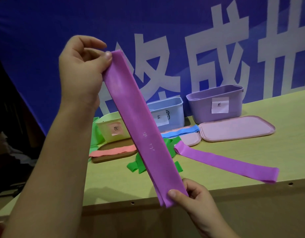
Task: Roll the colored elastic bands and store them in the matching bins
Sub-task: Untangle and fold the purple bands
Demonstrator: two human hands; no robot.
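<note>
Nearest me, my right hand (196, 198) pinches the lower end of a purple elastic band (139, 127) between thumb and fingers, just above the front edge of the yellow-green table (217, 176). The band runs taut and flat, up and to the left, to my left hand (81, 66), whose thumb and curled fingers clamp its top end. Behind it on the table lies a second purple band (225, 162), stretched out flat, with green bands (139, 166) bunched beside it. Farther back, a salmon band (112, 152) rests on a brown lid (114, 158) and a blue band (181, 132) on a pink lid (236, 128). Along the back stand a green bin (112, 127), a blue bin (167, 112) and a purple bin (215, 103), each with a paper label, before a blue banner (165, 31).
</note>
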